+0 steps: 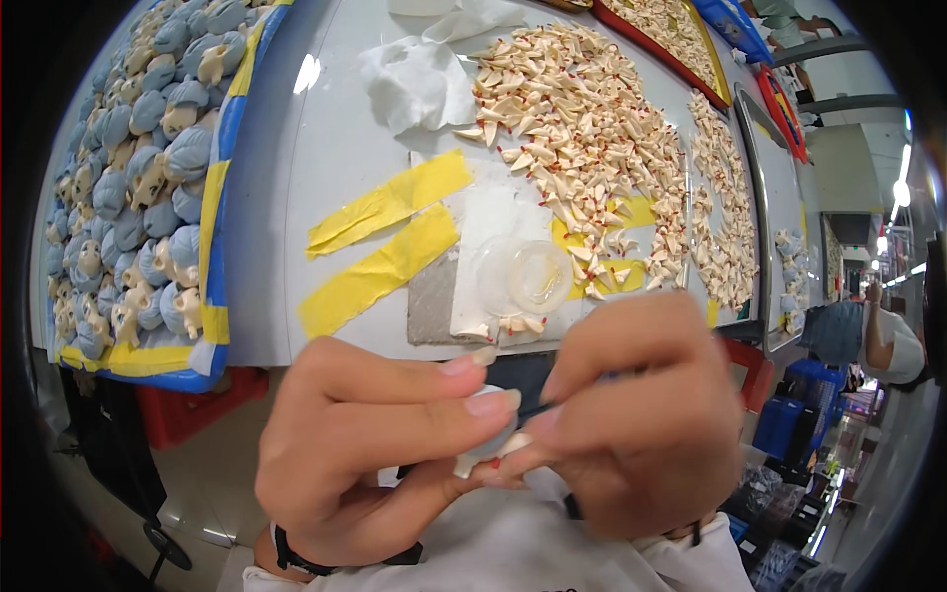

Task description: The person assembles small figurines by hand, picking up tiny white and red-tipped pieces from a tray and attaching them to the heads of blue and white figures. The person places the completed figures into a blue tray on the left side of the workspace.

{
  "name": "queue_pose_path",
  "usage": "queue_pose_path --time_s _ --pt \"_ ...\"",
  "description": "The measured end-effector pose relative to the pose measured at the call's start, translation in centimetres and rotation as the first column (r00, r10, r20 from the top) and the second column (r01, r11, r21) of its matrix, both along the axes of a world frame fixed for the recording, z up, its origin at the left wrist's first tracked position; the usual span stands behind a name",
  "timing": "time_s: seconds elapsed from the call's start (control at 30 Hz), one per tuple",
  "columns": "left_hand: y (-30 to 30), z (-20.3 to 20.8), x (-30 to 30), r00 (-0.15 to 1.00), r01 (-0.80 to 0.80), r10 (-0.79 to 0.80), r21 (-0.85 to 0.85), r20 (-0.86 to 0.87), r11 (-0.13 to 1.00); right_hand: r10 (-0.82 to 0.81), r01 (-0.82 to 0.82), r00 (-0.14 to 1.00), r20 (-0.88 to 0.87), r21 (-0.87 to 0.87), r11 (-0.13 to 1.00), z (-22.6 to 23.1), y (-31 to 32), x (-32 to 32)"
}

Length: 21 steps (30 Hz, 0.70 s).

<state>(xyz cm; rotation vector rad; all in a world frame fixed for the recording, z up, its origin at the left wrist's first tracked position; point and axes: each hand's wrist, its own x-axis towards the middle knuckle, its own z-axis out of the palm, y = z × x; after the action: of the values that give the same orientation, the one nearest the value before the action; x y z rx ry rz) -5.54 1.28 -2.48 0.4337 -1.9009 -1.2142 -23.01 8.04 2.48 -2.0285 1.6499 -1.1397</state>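
Blue-and-cream doll part (500, 426) in the left hand (365, 444), just before the surface (326, 148);
left grip pinched snug on it; right hand (646, 424) blurred, fingers curled beside a red-tipped cream piece (515, 443), its hold I can't tell.

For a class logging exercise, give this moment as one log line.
left hand: pinching blue-grey piece; right hand: blurred, at small cream piece; table: heap of cream pieces, clear cup
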Motion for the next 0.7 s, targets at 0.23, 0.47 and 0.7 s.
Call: queue_pose_path --time_s 0.23,0.47,0.7 --pt "-0.3 -0.7 0.9 0.967 -0.244 0.254 0.274 -0.001 0.93 -0.269 0.318 0.933 -0.24 0.197 0.927 0.8 -2.8 -8.0" --pt "-1.5 -0.5 1.1 0.991 -0.096 0.088 0.076 0.101 0.993 -0.113 0.256 0.911 -0.397 0.329 0.909 0.0 -4.1 -8.2" --pt "-1.8 -0.1 1.2 0.995 -0.063 0.055 0.098 0.078 0.993 -0.059 0.187 0.832 -0.551 0.178 0.966 0.2 -4.1 -7.5"
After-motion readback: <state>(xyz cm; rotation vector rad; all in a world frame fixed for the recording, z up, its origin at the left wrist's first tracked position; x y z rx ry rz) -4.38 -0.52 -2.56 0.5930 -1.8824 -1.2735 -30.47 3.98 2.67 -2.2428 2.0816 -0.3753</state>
